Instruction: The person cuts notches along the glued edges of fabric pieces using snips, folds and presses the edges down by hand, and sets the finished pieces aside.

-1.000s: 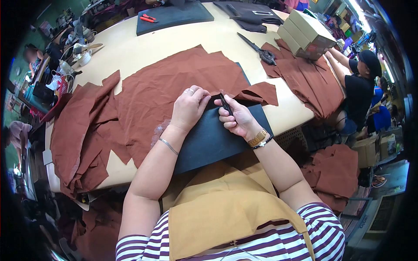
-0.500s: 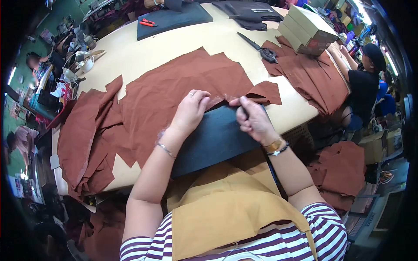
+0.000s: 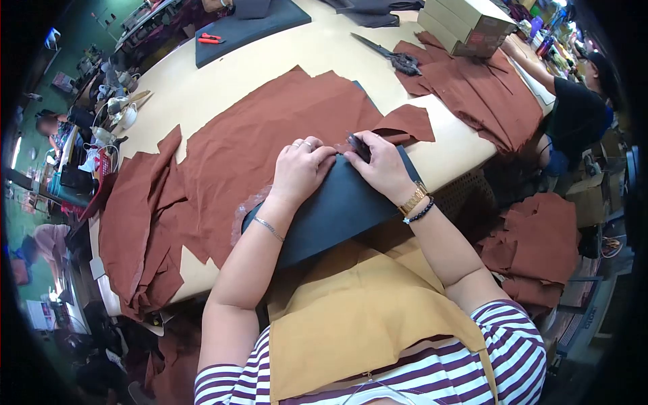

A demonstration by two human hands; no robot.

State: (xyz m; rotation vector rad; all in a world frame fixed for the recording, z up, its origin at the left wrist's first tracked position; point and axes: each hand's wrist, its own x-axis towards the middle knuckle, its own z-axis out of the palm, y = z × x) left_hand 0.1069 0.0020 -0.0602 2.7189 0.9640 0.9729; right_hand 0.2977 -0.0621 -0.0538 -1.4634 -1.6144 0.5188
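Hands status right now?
Left hand: closed, fingers pinched at the brown cloth's edge; what they grip is hidden.
Right hand: closed, holding a small dark tool.

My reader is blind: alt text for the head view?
The left hand pinches the edge of reddish-brown cloth beside the right hand, which holds a dark tool; a dark board lies partly beneath the cloth.

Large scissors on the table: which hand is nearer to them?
Right. The right hand is nearly straight below the scissors in view; the left hand is farther away to the lower left.
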